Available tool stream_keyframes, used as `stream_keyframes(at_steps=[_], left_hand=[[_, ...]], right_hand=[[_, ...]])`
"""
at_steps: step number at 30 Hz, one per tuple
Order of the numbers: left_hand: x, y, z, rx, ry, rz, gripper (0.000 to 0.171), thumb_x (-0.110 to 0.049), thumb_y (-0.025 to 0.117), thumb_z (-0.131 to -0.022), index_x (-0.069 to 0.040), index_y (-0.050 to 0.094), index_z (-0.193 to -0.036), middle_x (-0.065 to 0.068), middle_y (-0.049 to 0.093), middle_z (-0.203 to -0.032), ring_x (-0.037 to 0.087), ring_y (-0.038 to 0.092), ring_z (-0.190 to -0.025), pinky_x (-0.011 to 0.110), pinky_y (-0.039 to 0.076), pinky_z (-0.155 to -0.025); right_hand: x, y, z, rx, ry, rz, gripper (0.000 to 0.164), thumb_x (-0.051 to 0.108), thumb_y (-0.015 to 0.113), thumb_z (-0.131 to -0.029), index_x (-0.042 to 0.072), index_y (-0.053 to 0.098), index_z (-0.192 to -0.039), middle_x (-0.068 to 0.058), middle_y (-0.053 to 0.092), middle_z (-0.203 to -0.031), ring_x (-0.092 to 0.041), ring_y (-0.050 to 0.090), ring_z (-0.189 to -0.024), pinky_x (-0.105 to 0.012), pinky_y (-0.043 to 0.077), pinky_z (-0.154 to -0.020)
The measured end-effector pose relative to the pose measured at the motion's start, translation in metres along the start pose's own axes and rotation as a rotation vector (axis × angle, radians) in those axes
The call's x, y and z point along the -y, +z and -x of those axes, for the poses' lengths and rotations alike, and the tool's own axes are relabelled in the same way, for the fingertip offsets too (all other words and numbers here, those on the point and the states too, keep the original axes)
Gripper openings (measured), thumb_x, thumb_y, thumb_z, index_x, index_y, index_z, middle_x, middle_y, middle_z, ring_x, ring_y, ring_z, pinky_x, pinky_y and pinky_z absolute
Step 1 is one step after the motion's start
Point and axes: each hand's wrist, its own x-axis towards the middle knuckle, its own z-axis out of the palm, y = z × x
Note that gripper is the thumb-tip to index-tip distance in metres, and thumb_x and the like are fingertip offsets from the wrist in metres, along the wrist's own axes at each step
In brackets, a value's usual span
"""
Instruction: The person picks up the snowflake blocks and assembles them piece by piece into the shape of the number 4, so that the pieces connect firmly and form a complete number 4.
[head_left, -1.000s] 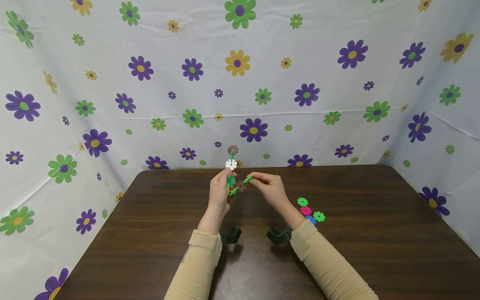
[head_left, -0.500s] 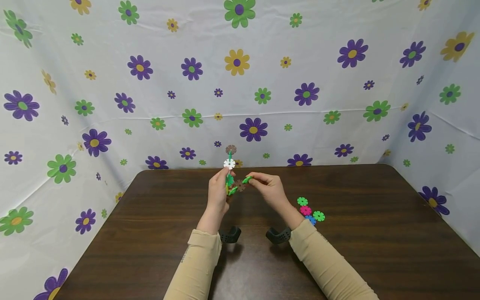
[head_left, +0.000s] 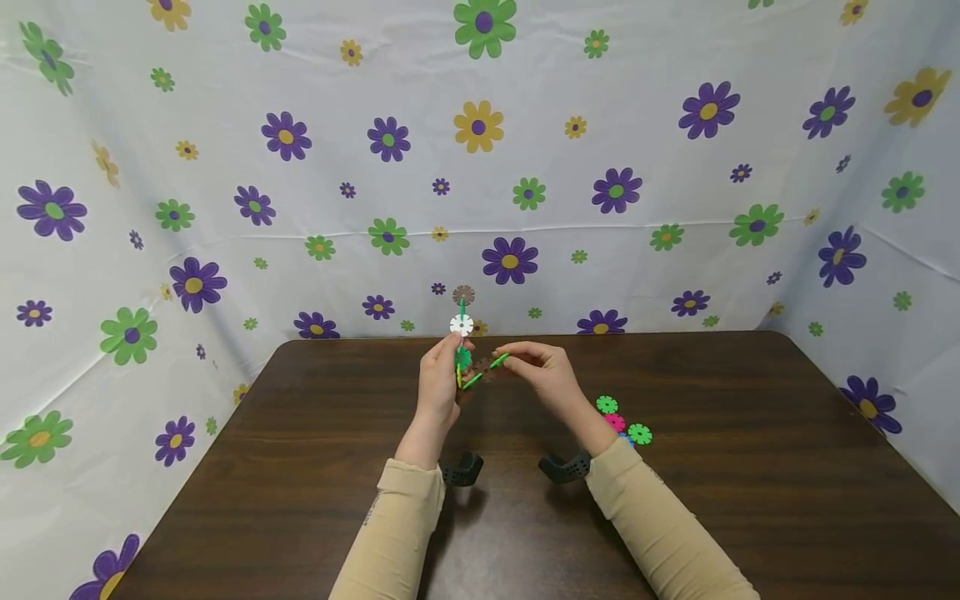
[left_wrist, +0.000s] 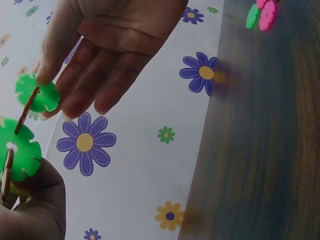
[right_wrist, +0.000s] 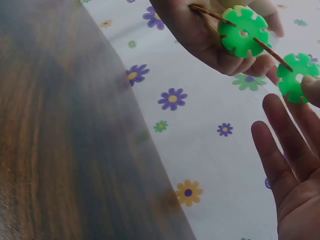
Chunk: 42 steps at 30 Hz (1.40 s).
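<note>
Above the table, my left hand (head_left: 437,379) grips a chain of notched interlocking discs. A white disc (head_left: 461,325) and a brown disc (head_left: 463,295) stick up above its fingers, with a green one edge-on between them. My right hand (head_left: 547,375) pinches a bright green disc (right_wrist: 295,82) between thumb and forefinger, its other fingers spread in the right wrist view. A brown disc (right_wrist: 272,52), seen edge-on, joins that piece to another green disc (right_wrist: 244,32) beside the left hand. The left palm and fingers hide part of the chain.
To the right of the right forearm, two green discs (head_left: 640,433), a pink disc (head_left: 614,422) and a blue one, partly hidden by the sleeve, lie on the dark wooden table (head_left: 315,467). A flower-patterned cloth (head_left: 420,100) hangs behind the table. Black wrist cameras (head_left: 462,470) hang under both wrists.
The green discs between the hands have tilted to a thinner, edge-on look, and the right fingers have shifted slightly. Both hands stay nearly in place, and the loose discs have not moved.
</note>
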Motion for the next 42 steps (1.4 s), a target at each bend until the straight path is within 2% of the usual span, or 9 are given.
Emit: stream_keyframes(at_steps=[5, 7, 12, 17, 23, 27, 34, 39, 42], left_hand=[[-0.001, 0.003, 0.001, 0.013, -0.002, -0.019, 0.031, -0.030, 0.050, -0.101, -0.010, 0.062, -0.081, -0.001, 0.042, -0.053, 0.007, 0.039, -0.041, 0.022, 0.027, -0.035], [-0.001, 0.003, 0.002, 0.014, -0.002, -0.021, 0.031, -0.030, 0.050, -0.101, -0.010, 0.062, -0.081, -0.001, 0.042, -0.053, 0.007, 0.039, -0.041, 0.022, 0.026, -0.034], [-0.001, 0.003, 0.003, 0.012, -0.003, -0.033, 0.031, -0.030, 0.050, -0.100, -0.010, 0.063, -0.081, 0.000, 0.041, -0.052, 0.008, 0.038, -0.042, 0.022, 0.024, -0.033], [-0.002, 0.004, 0.002, 0.010, -0.001, -0.011, 0.031, -0.029, 0.051, -0.100, -0.009, 0.063, -0.081, 0.000, 0.041, -0.054, 0.009, 0.038, -0.044, 0.020, 0.026, -0.034], [-0.004, 0.005, 0.004, 0.007, 0.003, -0.007, 0.031, -0.029, 0.050, -0.101, -0.009, 0.064, -0.080, -0.002, 0.042, -0.055, 0.008, 0.040, -0.045, 0.020, 0.027, -0.037], [-0.005, 0.005, 0.004, 0.012, 0.006, -0.006, 0.032, -0.029, 0.049, -0.101, -0.010, 0.063, -0.080, 0.000, 0.042, -0.055, 0.008, 0.040, -0.045, 0.021, 0.028, -0.037], [-0.006, 0.004, 0.004, 0.018, 0.018, -0.005, 0.032, -0.030, 0.049, -0.101, -0.011, 0.063, -0.080, -0.002, 0.043, -0.056, 0.008, 0.040, -0.044, 0.020, 0.027, -0.036], [-0.007, 0.003, 0.004, 0.025, 0.021, 0.002, 0.032, -0.029, 0.048, -0.102, -0.010, 0.063, -0.080, -0.003, 0.043, -0.055, 0.007, 0.040, -0.044, 0.020, 0.029, -0.036], [-0.008, 0.003, 0.004, 0.021, 0.028, 0.011, 0.032, -0.029, 0.049, -0.102, -0.010, 0.063, -0.080, -0.002, 0.042, -0.056, 0.007, 0.040, -0.044, 0.020, 0.029, -0.037]], right_hand=[[0.004, -0.010, 0.000, 0.016, 0.054, 0.031, 0.027, 0.002, 0.065, -0.092, -0.005, 0.066, -0.118, -0.018, 0.068, -0.112, -0.033, 0.067, -0.096, -0.054, 0.050, -0.084], [0.006, -0.017, 0.001, 0.016, 0.080, 0.051, 0.028, 0.003, 0.064, -0.092, -0.005, 0.065, -0.119, -0.017, 0.068, -0.113, -0.038, 0.065, -0.098, -0.056, 0.049, -0.084], [0.014, -0.044, 0.006, 0.031, 0.158, 0.138, 0.031, 0.008, 0.065, -0.093, -0.007, 0.063, -0.120, -0.022, 0.065, -0.115, -0.029, 0.067, -0.098, -0.049, 0.051, -0.086], [0.018, -0.088, 0.018, 0.069, 0.241, 0.251, 0.037, 0.014, 0.066, -0.094, -0.009, 0.061, -0.121, -0.028, 0.062, -0.119, -0.024, 0.067, -0.098, -0.036, 0.053, -0.086], [0.012, -0.132, 0.031, 0.087, 0.337, 0.364, 0.039, 0.019, 0.068, -0.093, -0.006, 0.062, -0.122, -0.025, 0.062, -0.120, -0.041, 0.061, -0.104, -0.046, 0.051, -0.088], [0.005, -0.151, 0.038, 0.138, 0.396, 0.426, 0.040, 0.020, 0.067, -0.092, -0.004, 0.062, -0.124, -0.023, 0.062, -0.122, -0.040, 0.061, -0.104, -0.048, 0.050, -0.088], [-0.002, -0.171, 0.048, 0.244, 0.433, 0.592, 0.042, 0.015, 0.069, -0.090, -0.001, 0.061, -0.128, -0.022, 0.060, -0.125, -0.033, 0.059, -0.106, -0.043, 0.051, -0.087], [-0.007, -0.175, 0.051, 0.293, 0.410, 0.710, 0.042, 0.015, 0.072, -0.087, 0.001, 0.063, -0.127, -0.020, 0.064, -0.117, -0.026, 0.056, -0.089, -0.036, 0.049, -0.075], [-0.011, -0.173, 0.052, 0.311, 0.403, 0.730, 0.041, 0.015, 0.072, -0.087, 0.002, 0.064, -0.125, -0.019, 0.063, -0.117, -0.026, 0.054, -0.090, -0.035, 0.048, -0.073]])
